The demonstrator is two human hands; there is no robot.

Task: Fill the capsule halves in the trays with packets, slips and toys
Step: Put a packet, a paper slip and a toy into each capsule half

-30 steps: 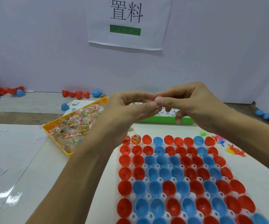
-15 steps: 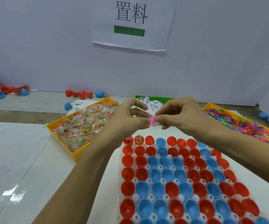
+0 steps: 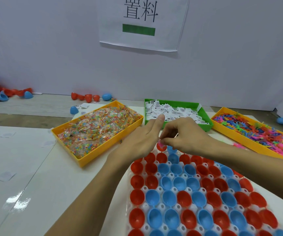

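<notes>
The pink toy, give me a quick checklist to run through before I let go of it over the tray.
1. Pink toy pinched by right hand: ok.
2. Toy over a red capsule half in the far row: ok.
3. That half free of another toy: cannot tell, the fingers hide it.
4. Left hand open, fingers straight, clear of the drop: ok.
5. White capsule tray flat on the table: ok.
6. Green slip tray and yellow packet tray within reach for later steps: ok, judging by their closeness.

red & blue capsule halves, green tray, yellow tray, pink toy
</notes>
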